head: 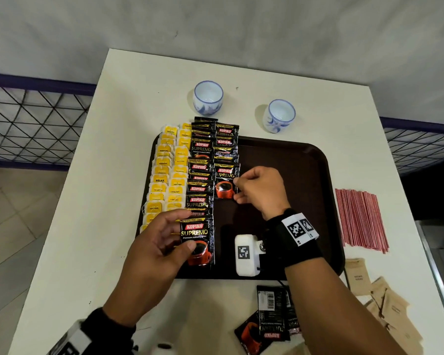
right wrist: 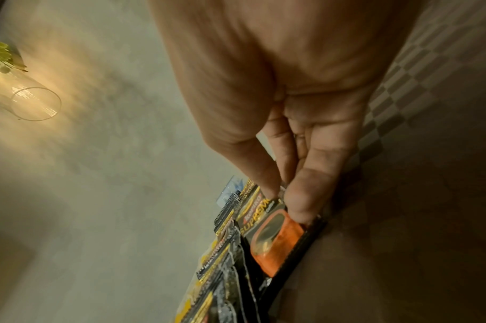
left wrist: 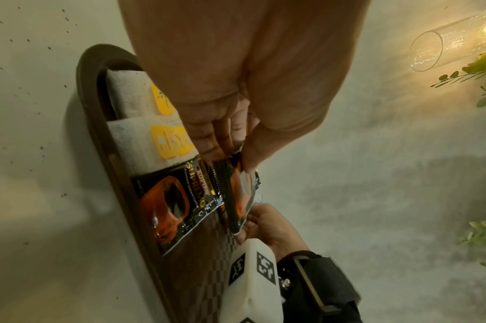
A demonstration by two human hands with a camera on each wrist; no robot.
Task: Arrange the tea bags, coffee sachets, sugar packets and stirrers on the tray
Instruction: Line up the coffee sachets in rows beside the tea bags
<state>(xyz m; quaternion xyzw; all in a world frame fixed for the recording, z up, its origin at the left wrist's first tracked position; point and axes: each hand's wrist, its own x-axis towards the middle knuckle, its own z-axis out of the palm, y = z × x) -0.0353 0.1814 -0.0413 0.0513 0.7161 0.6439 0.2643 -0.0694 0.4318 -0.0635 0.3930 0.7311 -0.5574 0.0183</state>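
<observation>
On the dark brown tray (head: 292, 160), yellow tea bags (head: 164, 180) fill two columns at the left, with black coffee sachets (head: 200, 149) in two columns beside them. My left hand (head: 186, 230) grips the nearest sachet (head: 199, 237) of the first coffee column, fingers at its top left and thumb over its face; that sachet (left wrist: 175, 207) lies flat by the tray's near rim. My right hand (head: 237, 190) pinches the right edge of the end sachet (head: 224, 183) of the second column, thumb and fingertips (right wrist: 297, 196) on that sachet (right wrist: 275, 242).
Red stirrers (head: 360, 219) lie on the white table (head: 92, 226) right of the tray. Brown sugar packets (head: 387, 306) and loose coffee sachets (head: 269, 321) sit near the front edge. Two blue-and-white cups (head: 207, 97) (head: 279, 115) stand behind the tray.
</observation>
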